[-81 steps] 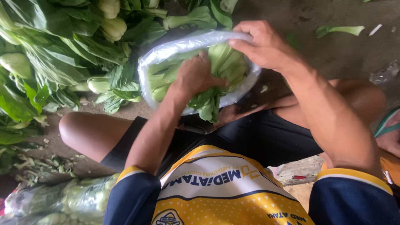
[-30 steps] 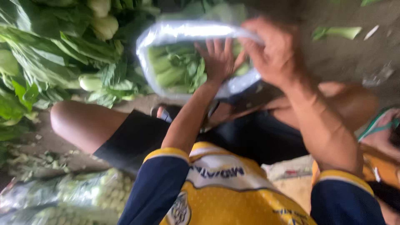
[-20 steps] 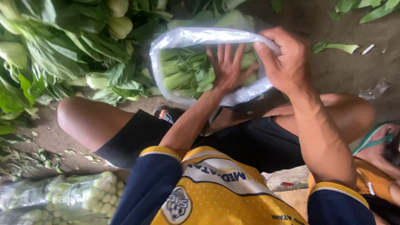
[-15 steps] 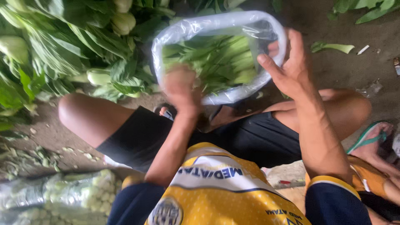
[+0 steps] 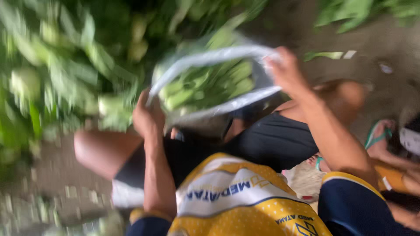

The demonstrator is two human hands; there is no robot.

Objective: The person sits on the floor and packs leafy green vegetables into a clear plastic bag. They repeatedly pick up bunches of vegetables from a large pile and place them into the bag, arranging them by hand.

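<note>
The view is motion-blurred. A clear plastic bag (image 5: 210, 59) stuffed with leafy green vegetables (image 5: 205, 85) is held up above my lap, mouth facing me. My right hand (image 5: 283, 70) grips the bag's right rim. My left hand (image 5: 148, 117) sits at the lower left edge of the bag, fingers curled on the plastic. I am seated with bare knees apart, in dark shorts and a yellow and navy jersey.
A big heap of leafy greens (image 5: 65, 65) lies on the ground at the left and back. A loose leaf (image 5: 323, 55) lies on the dirt at the upper right. Another person's foot in a green sandal (image 5: 379, 135) is at the right.
My left hand has come out of the bag's mouth and moved to its lower left edge. The bag has tilted and shifted slightly; my right hand keeps hold of the rim.
</note>
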